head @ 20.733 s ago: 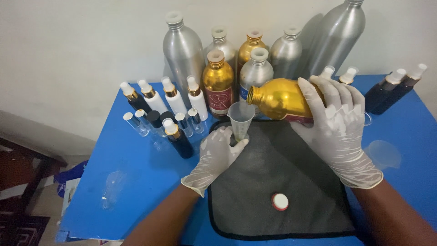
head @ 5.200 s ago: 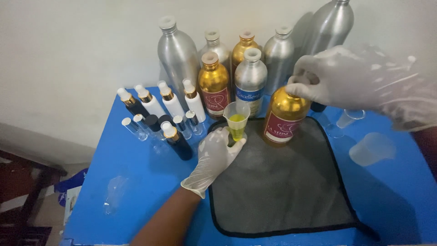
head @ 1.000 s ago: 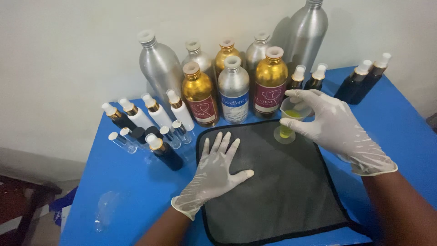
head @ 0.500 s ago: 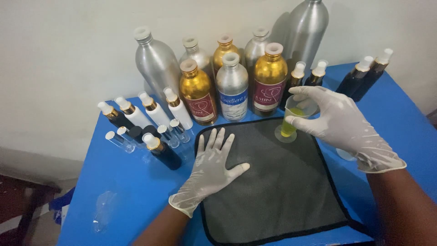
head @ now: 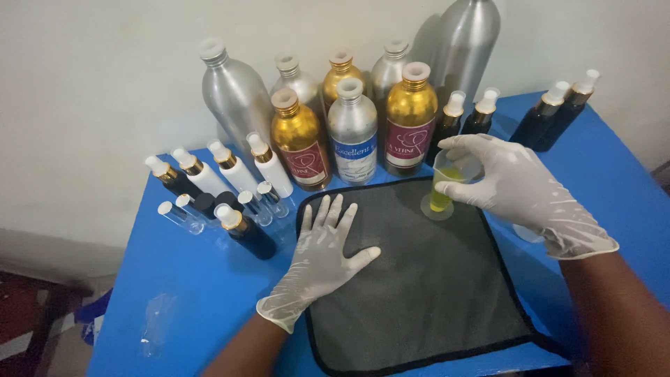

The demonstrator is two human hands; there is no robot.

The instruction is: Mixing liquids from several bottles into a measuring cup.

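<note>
Both hands wear thin white gloves. My right hand [head: 520,187] grips a small clear measuring cup [head: 444,188] that holds yellow liquid and stands on the far right part of a dark grey mat [head: 419,286]. My left hand [head: 322,251] lies flat, fingers spread, on the mat's left side and holds nothing. Right behind the cup stands a gold bottle with a maroon label [head: 410,119].
The mat lies on a blue table [head: 174,279]. Along the wall stand several silver and gold metal bottles [head: 352,129]. Small white and black spray bottles [head: 234,202] lie at the left, dark ones [head: 555,115] at the far right. An empty clear cup [head: 527,234] sits under my right wrist.
The right hand has kept its hold on the cup of yellow liquid, standing on the mat. The left hand stays flat on the mat. The camera view has shifted slightly.
</note>
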